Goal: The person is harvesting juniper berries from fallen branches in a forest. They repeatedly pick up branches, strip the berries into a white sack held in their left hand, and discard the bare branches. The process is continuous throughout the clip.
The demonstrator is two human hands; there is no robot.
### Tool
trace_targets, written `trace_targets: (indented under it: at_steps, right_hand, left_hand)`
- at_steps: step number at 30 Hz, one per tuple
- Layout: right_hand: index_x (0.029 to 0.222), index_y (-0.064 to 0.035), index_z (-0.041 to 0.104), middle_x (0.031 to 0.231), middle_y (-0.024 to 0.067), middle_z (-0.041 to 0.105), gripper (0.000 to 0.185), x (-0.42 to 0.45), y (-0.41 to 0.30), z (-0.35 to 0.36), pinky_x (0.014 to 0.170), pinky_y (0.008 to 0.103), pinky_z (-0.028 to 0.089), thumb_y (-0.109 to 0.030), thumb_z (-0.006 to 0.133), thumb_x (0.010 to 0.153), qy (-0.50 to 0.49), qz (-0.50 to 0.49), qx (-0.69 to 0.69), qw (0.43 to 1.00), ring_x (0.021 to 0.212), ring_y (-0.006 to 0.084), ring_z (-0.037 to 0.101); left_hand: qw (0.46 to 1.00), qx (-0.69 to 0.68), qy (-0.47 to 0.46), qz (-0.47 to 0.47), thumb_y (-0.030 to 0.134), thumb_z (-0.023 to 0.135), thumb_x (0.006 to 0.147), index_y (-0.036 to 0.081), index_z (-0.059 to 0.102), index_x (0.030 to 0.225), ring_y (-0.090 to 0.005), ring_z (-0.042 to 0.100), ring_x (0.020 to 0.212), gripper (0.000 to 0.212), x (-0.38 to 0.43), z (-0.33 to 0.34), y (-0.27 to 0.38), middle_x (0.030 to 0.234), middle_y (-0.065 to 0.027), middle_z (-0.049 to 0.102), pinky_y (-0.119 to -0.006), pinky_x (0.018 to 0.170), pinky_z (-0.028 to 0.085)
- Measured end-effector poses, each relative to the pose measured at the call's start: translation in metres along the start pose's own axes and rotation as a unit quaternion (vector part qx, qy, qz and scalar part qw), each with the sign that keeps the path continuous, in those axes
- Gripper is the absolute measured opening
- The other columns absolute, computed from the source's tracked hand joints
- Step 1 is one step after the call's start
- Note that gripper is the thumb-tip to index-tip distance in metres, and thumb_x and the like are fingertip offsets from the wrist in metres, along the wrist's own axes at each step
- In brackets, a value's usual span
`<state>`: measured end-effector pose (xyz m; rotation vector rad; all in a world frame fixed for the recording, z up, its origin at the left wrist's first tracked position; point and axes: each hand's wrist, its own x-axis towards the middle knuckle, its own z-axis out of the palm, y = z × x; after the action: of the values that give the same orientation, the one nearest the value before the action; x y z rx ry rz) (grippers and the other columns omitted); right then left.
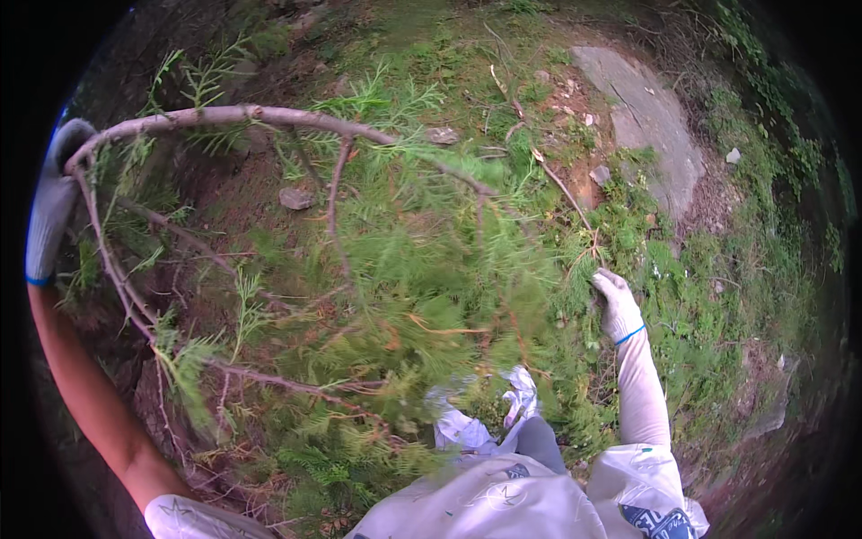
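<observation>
My left hand (62,158), in a pale knit glove with a blue cuff edge, grips a conifer branch (222,116) near its fork at the far left. From there, a thick limb arches rightward across the view, and a thinner stem (118,283) bends down toward my body. Feathery green foliage (417,269) fills the middle, partly blurred. At the right, my gloved right hand (616,306) is closed around the lower end of a slim broken branch (562,183) with pale snapped wood. Its fingertips are partly hidden by leaves.
A broad flat grey rock (646,121) lies on the slope at upper right. Smaller stones (296,198) sit among grass and bare soil. Light-coloured coverings (465,428) around my feet show beneath the foliage. Dense shrubs (781,128) border the right side.
</observation>
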<state>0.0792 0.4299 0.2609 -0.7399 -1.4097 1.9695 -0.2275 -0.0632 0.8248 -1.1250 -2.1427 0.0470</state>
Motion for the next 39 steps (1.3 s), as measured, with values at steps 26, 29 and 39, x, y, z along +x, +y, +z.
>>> trace_targets:
  at_steps: [26, 29, 39]
  right_hand:
    - [0.110, 0.0046, 0.058, 0.096, 0.0109, 0.066, 0.035, -0.056, 0.185, 0.066, 0.068, 0.0285, 0.049, -0.021, 0.060, 0.087, -0.069, 0.443, 0.107, 0.888, 0.078, 0.0154, 0.060]
    - [0.113, 0.0041, 0.059, 0.106, 0.0111, 0.063, 0.041, -0.035, 0.183, 0.067, 0.088, 0.0305, 0.044, -0.023, 0.067, 0.083, -0.093, 0.428, 0.120, 0.891, 0.099, 0.0186, 0.056]
    - [0.098, 0.0021, 0.060, 0.084, 0.0124, 0.064, 0.025, -0.081, 0.236, 0.084, 0.054, 0.0329, 0.054, -0.018, 0.065, 0.084, -0.072, 0.607, 0.214, 0.762, 0.064, 0.0213, 0.062]
  left_hand:
    - [0.556, -0.550, -0.614, -0.105, 0.051, 0.053, 0.087, 0.001, 0.061, 0.112, -0.0233, 0.061, 0.090, 0.057, -0.203, 0.572, 0.466, 0.105, -0.0142, 0.064, -0.034, 0.082, 0.047]
    - [0.361, -0.660, -0.619, -0.224, 0.038, 0.056, 0.089, 0.003, 0.065, 0.104, -0.0141, 0.058, 0.075, 0.038, -0.230, 0.570, 0.511, 0.089, -0.0050, 0.066, -0.029, 0.064, 0.047]
    - [0.450, -0.568, -0.377, -0.578, 0.016, 0.063, 0.085, 0.001, 0.063, 0.080, -0.0175, 0.054, 0.060, 0.016, -0.311, 0.641, 0.525, 0.072, -0.0068, 0.062, -0.033, 0.055, 0.043]
